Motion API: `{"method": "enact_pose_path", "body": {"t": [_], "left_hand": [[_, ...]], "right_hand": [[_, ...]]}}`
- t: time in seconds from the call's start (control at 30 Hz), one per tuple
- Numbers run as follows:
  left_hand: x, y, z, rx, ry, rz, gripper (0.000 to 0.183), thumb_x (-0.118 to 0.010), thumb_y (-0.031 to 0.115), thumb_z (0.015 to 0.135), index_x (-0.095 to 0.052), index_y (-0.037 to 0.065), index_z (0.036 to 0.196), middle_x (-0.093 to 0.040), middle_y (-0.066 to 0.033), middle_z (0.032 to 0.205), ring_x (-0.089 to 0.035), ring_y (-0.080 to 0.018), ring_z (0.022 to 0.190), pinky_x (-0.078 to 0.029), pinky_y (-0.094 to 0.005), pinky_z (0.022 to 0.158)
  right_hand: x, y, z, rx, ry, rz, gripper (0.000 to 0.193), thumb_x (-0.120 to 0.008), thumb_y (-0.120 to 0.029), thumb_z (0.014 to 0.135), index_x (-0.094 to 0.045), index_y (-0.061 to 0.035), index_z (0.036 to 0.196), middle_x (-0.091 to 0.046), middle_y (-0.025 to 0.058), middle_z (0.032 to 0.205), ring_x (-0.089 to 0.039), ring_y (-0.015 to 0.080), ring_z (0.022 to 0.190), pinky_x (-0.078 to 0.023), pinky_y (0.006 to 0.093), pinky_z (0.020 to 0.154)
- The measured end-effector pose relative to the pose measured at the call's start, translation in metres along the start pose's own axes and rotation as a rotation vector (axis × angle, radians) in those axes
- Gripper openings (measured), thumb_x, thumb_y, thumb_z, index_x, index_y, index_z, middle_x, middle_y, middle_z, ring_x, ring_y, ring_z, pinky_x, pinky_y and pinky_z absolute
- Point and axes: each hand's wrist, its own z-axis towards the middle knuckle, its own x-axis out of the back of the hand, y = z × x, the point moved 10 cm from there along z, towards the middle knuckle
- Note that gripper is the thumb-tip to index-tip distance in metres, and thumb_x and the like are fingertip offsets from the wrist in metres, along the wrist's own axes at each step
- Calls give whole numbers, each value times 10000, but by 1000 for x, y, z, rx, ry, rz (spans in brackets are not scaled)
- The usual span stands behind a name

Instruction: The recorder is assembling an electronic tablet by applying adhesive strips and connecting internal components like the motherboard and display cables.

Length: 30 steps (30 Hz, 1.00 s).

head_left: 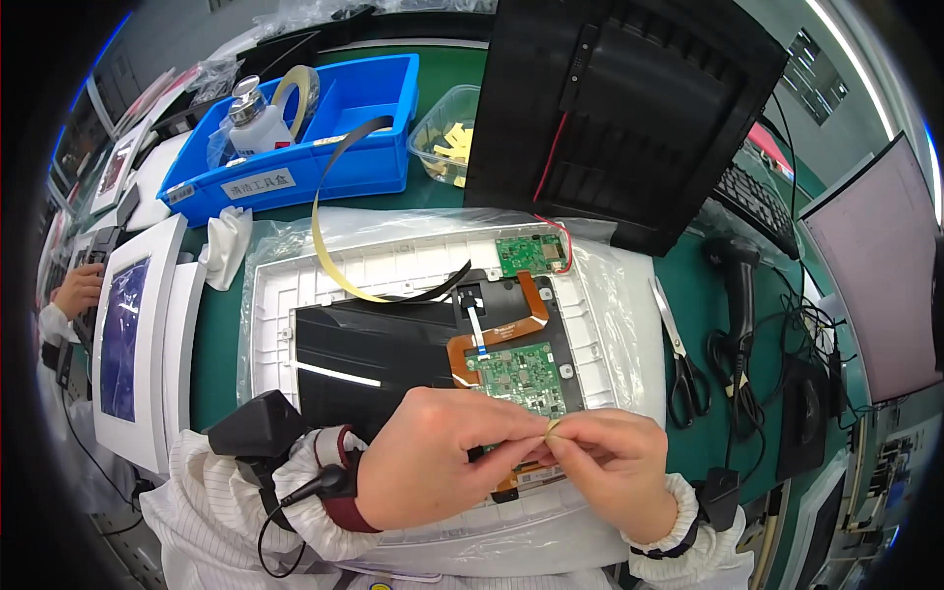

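Nearest, the left hand (423, 460) and right hand (618, 470) meet with fingertips closed on a small yellow piece (553, 427), above the near edge of a green circuit board (521, 376). A white frame (270, 329) borders the work. Bare green table (220, 324) runs along its left; scissors (678, 347) lie beyond its right edge. Farther back stand a blue bin (376, 175) and black panel (639, 118).

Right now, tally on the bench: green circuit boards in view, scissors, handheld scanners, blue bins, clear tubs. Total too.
Green circuit boards: 2
Scissors: 1
Handheld scanner: 1
Blue bin: 1
Clear tub: 1
Total: 6
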Motion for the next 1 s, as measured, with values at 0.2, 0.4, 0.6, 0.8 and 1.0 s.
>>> {"method": "enact_pose_path", "body": {"t": [0.2,0.4,0.6,0.8,1.0], "left_hand": [[1,0,-2,-7,43,38,164,-635,-14,670,-661,18,829,-650,-123,780,-643,-192,656,-504,-235,579],[-1,-3,-1,30,44,2,148,-617,20,677,-657,27,819,-636,-109,731,-617,-215,616,-486,-253,561],[-1,-7,-1,73,38,-42,112,-607,39,694,-656,34,795,-626,-99,689,-600,-225,588,-471,-265,545],[-1,-9,-1,59,53,-30,101,-609,45,711,-658,41,799,-628,-97,692,-598,-219,582,-469,-266,541],[1,-3,0,8,66,-1,109,-609,43,716,-657,42,814,-633,-94,709,-608,-224,606,-477,-266,554]], "right_hand": [[1,-9,0,106,55,-113,85,-616,13,716,-608,22,800,-620,97,717,-588,140,595,-449,218,506],[4,-8,-2,73,96,-115,82,-629,3,705,-607,21,782,-607,86,684,-557,122,555,-434,212,485],[5,-5,-1,45,109,-89,74,-631,-3,709,-614,22,776,-615,95,696,-568,122,563,-433,210,477],[5,-4,0,30,98,-58,76,-620,-4,725,-619,22,797,-626,104,717,-591,142,591,-451,220,504],[5,-5,0,43,90,-67,82,-608,1,732,-616,23,810,-625,106,715,-596,153,597,-454,229,512]]}}
